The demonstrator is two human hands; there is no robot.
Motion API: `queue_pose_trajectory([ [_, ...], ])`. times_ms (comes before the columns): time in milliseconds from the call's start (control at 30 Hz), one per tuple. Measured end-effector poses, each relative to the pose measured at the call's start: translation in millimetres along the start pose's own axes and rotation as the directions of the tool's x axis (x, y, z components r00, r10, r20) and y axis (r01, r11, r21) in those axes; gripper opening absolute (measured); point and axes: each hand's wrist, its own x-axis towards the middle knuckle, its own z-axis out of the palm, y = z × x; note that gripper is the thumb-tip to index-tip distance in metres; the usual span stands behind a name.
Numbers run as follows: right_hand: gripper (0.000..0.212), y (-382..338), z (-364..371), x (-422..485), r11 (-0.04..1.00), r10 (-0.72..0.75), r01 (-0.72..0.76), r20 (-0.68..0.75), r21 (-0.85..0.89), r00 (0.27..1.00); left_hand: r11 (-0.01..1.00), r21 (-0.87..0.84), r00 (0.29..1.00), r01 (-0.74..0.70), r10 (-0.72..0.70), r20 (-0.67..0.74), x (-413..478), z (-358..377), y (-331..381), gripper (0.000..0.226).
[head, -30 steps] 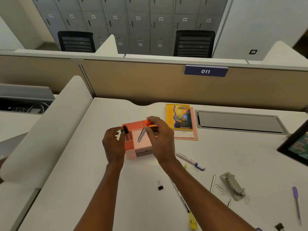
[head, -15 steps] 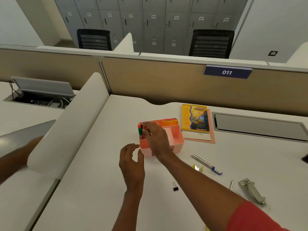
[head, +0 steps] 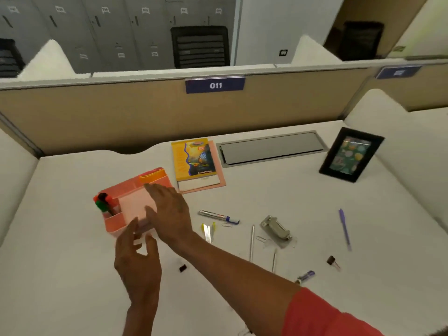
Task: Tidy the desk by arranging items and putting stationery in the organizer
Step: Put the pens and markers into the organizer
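Observation:
A pink organizer (head: 126,190) stands on the white desk (head: 242,263) left of centre, with orange and green markers (head: 104,204) upright in its left compartment. My right hand (head: 169,214) hovers over the organizer's right side, fingers loose and holding nothing. My left hand (head: 138,263) is just in front of the organizer, fingers relaxed, also holding nothing. Loose on the desk lie a silver marker with a blue cap (head: 218,216), a purple pen (head: 344,227), a stapler (head: 276,230), thin metal pens (head: 252,242) and binder clips (head: 331,261).
A yellow book on a pink folder (head: 194,161) lies behind the organizer. A grey cable hatch (head: 271,149) and a black picture frame (head: 351,155) stand at the back right. Beige partitions close off the desk at the back and white dividers at both sides.
My right hand has let go of the markers in the organizer and drawn back to the right. My left hand moved closer to the organizer's front. The view swung right.

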Motion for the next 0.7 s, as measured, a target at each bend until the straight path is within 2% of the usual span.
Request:
queue_pose_trajectory([
  [167, 0.059, 92, -65, -65, 0.982, 0.183, -0.186, -0.124, -0.014, 0.975, 0.994, -0.098, 0.972, -0.051, 0.072, 0.222, -43, 66, 42, 0.053],
  [300, 0.062, 166, -114, -122, 0.929, 0.340, -0.361, -0.202, -0.077, 0.919, 0.981, -0.168, 0.891, -0.091, 0.156, 0.426, -90, 122, 70, 0.059],
  [400, 0.063, 212, -151, -165, 0.870, 0.460, -0.490, -0.265, -0.058, 0.848, 0.972, -0.187, 0.791, -0.142, 0.225, 0.570, -130, 159, 91, 0.055],
  [533, 0.059, 263, -189, -214, 0.792, 0.549, -0.608, -0.362, -0.063, 0.753, 0.949, -0.223, 0.616, -0.223, 0.314, 0.722, -184, 193, 110, 0.052],
  [633, 0.058, 294, -212, -239, 0.738, 0.599, -0.673, -0.411, -0.050, 0.687, 0.931, -0.198, 0.481, -0.308, 0.332, 0.811, -217, 208, 111, 0.053],
  [700, 0.058, 313, -226, -246, 0.698, 0.629, -0.715, -0.435, -0.050, 0.644, 0.925, -0.172, 0.422, -0.340, 0.313, 0.851, -233, 214, 107, 0.053],
])
